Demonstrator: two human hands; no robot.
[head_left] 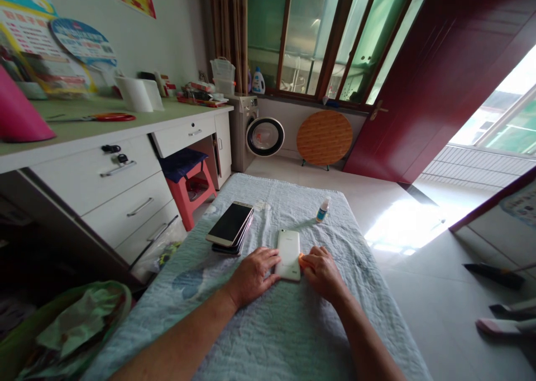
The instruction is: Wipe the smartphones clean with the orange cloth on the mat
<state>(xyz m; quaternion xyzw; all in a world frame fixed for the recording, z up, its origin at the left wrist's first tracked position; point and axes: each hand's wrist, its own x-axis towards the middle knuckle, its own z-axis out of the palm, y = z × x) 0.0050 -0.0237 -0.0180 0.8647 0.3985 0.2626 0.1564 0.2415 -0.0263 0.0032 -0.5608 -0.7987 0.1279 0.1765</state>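
Note:
A white smartphone (288, 249) lies back up on the cloth-covered table (268, 336). My left hand (255, 275) holds its left edge, with fingertips and thumb against the side. At the phone's right edge, my right hand (323, 272) pinches a small orange piece (302, 260), which the fingers mostly hide. Whether it is a cloth or a sponge I cannot tell. Beyond my left hand sits a stack of smartphones (231, 224), the top one with its dark screen up. A small spray bottle (322, 210) with a blue label stands upright past my right hand.
To the left is a white desk (125, 174) with drawers, holding red-handled scissors (111, 117) and a paper roll (136, 93). A red stool (190, 185) stands beneath. A green-lined bin (121, 297) is at lower left. A round wooden tabletop (325, 137) leans at the back.

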